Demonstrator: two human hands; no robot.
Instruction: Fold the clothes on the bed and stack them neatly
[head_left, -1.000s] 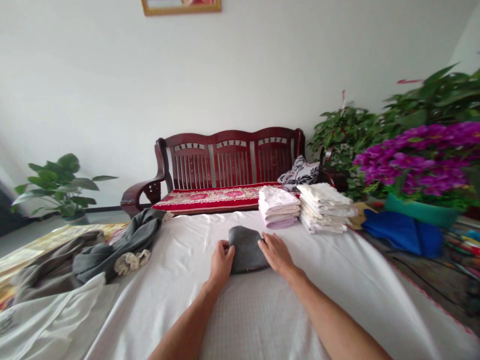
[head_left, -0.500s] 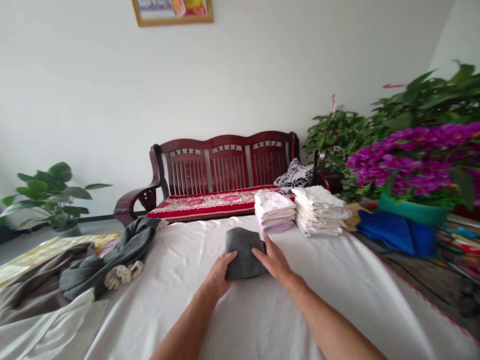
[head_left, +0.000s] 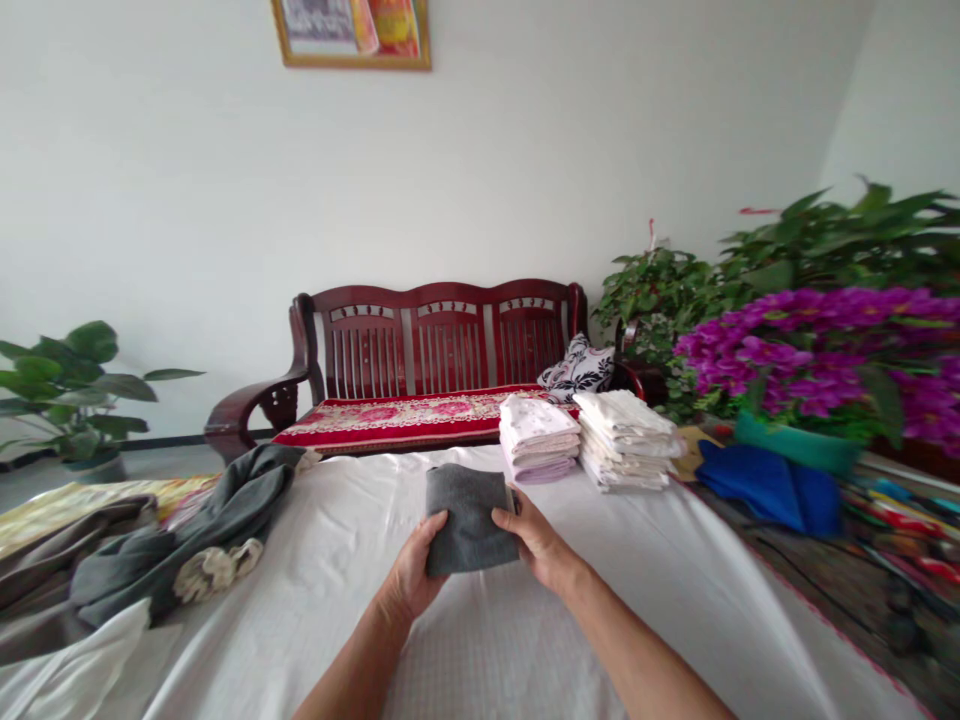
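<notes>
A dark grey folded cloth [head_left: 471, 520] is held up between my two hands, over the white sheet [head_left: 525, 640]. My left hand [head_left: 418, 567] grips its left edge, thumb in front and fingers behind. On the right edge, my right hand [head_left: 536, 533] pinches it the same way, with the fingers mostly hidden behind the cloth. Beyond my right hand stand a stack of pale pinkish folded cloths [head_left: 538, 438] and, beside it, a taller stack of white folded cloths [head_left: 626, 440]. To the left lies a rumpled grey garment [head_left: 202, 535] with a cream ruffle [head_left: 217, 570].
A dark red wooden bench [head_left: 442, 330] with a red floral cover [head_left: 405, 415] stands behind the sheet. At right are a blue cloth [head_left: 769, 488], purple flowers [head_left: 810, 350] in a green pot [head_left: 795, 445] and scattered items. A brownish garment [head_left: 75, 540] and a leafy plant [head_left: 75, 385] are at left.
The view has shifted a little upward and to the right. Both hands still hold the grey cloth, which now faces me more upright.
</notes>
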